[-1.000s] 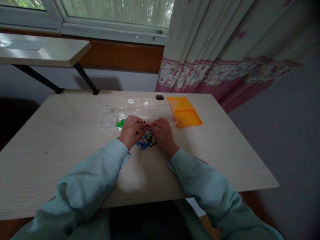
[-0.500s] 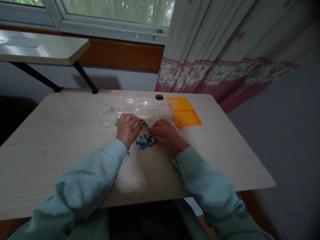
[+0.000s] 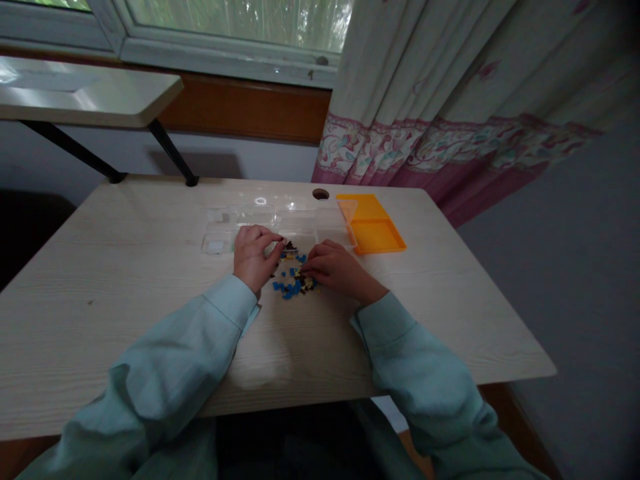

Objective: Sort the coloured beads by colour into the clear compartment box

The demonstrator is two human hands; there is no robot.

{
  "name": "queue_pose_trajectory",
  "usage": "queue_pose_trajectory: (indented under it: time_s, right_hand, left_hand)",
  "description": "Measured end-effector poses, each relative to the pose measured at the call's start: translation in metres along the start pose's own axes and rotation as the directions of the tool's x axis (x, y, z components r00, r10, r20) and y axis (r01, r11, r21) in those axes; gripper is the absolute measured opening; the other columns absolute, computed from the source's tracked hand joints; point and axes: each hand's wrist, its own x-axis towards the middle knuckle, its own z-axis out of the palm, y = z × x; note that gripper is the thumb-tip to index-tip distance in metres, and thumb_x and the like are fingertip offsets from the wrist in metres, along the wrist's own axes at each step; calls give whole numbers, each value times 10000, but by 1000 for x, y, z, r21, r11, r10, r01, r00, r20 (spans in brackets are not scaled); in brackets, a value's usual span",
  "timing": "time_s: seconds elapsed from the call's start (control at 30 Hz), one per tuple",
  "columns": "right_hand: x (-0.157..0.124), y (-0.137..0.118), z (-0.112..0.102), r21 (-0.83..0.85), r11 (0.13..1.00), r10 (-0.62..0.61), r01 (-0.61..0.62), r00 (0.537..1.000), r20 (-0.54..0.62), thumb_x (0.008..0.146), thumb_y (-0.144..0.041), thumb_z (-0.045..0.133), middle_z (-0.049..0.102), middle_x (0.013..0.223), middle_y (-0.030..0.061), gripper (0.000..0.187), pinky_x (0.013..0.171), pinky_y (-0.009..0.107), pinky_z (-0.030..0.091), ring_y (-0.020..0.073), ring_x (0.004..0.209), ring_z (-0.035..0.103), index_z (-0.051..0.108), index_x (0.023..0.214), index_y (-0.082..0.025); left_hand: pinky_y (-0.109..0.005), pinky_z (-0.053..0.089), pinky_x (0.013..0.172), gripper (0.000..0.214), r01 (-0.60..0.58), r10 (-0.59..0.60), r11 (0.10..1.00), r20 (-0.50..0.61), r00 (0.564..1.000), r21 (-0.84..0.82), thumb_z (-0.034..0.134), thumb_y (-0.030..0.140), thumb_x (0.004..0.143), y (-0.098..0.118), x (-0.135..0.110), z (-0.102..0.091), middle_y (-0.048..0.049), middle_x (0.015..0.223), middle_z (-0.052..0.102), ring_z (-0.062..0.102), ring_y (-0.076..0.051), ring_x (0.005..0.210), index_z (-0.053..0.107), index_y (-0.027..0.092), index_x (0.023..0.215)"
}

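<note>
My left hand (image 3: 255, 257) is closed in a pinch at the left side of a small dark brown and pale brick build (image 3: 289, 249), which stands at the back of the loose pieces. Below it lies a heap of tiny building bricks (image 3: 293, 287), mostly blue, with brown and cream ones among them. At the heap's right edge rests my right hand (image 3: 336, 268), thumb and fingers drawn together over the bricks. Whatever its fingertips hold is too small and hidden to make out.
Behind my hands a clear plastic compartment box (image 3: 295, 220) lies across the wooden table (image 3: 150, 267). An orange tray (image 3: 376, 233) sits at its right end, overlapped by the clear plastic. A cable hole (image 3: 321, 194) and a raised shelf (image 3: 100, 100) are farther back.
My right hand has shifted slightly right, away from the brick build, uncovering blue bricks between the two hands. My left hand stays almost in place. The view has shifted a little.
</note>
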Motion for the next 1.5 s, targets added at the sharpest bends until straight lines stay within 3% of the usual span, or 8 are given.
queue_pose_trajectory:
  time_s: [0.33, 0.53, 0.63, 0.77, 0.9, 1.0, 1.17, 1.5]
  right_hand:
    - [3, -2, 6, -51, 999, 14, -17, 998, -56, 834, -232, 629, 631, 846, 61, 89, 777, 316, 388, 184, 859, 519, 710, 856, -201]
    - [3, -3, 9, -76, 995, 54, -68, 984, -168, 874, -252, 571, 635, 879, 64, 137, 803, 333, 384, 195, 877, 510, 693, 893, -193]
    - [3, -4, 12, -39, 989, 125, -141, 954, -274, 883, -281, 561, 635, 881, 53, 150, 820, 344, 385, 195, 870, 511, 688, 895, -202]
    - [6, -4, 21, 57, 973, 228, -225, 878, -421, 875, -277, 574, 617, 851, 48, 137, 835, 346, 397, 193, 868, 513, 687, 876, -200]
    - [9, -3, 28, 127, 957, 288, -260, 820, -494, 877, -298, 568, 608, 843, 46, 148, 831, 345, 409, 196, 869, 519, 683, 869, -205]
    - [11, -4, 30, 163, 949, 316, -271, 802, -506, 882, -310, 557, 605, 845, 49, 160, 830, 351, 407, 200, 876, 519, 677, 860, -206]
    - [13, -9, 29, 223, 943, 326, -246, 812, -485, 877, -326, 564, 598, 821, 44, 160, 824, 351, 400, 193, 855, 519, 660, 855, -200]
    - [16, -13, 26, 262, 945, 303, -195, 822, -482, 868, -371, 582, 596, 776, 28, 205, 801, 323, 400, 172, 821, 523, 644, 777, -197]
  left_hand:
    - [-375, 385, 831, 175, 20, -21, 1000, 24, 999, 13, 598, 369, 845, -1, 0, 1, -38, 840, 593, 476, -206, 901, 698, 231, 886]
    - [-380, 385, 842, 144, 42, -43, 999, 45, 998, 34, 619, 344, 830, -1, 0, 0, -39, 847, 576, 471, -211, 917, 708, 265, 910]
    - [-377, 390, 840, 167, 41, -43, 998, 46, 998, 36, 603, 339, 842, -1, 0, 0, -39, 845, 578, 471, -209, 910, 708, 271, 953]
    - [-386, 388, 858, 196, 29, -31, 999, 55, 998, 37, 569, 317, 863, -2, 0, 0, -42, 882, 592, 472, -210, 924, 697, 274, 1005]
    - [-387, 387, 860, 202, -5, 3, 1000, 66, 998, 24, 550, 292, 871, 1, 0, -2, -43, 896, 595, 476, -207, 924, 694, 266, 1009]
    - [-373, 398, 847, 201, -83, 86, 996, 124, 989, -36, 553, 280, 864, 5, 1, -4, -43, 898, 595, 482, -202, 926, 692, 264, 1008]
    - [-386, 405, 848, 210, -175, 193, 980, 216, 957, -98, 581, 298, 840, 8, 2, -5, -51, 927, 602, 499, -213, 947, 689, 270, 1018]
    - [-371, 404, 836, 217, -209, 223, 973, 189, 956, -94, 617, 391, 824, 4, 0, -2, -46, 905, 624, 504, -201, 923, 686, 239, 963]
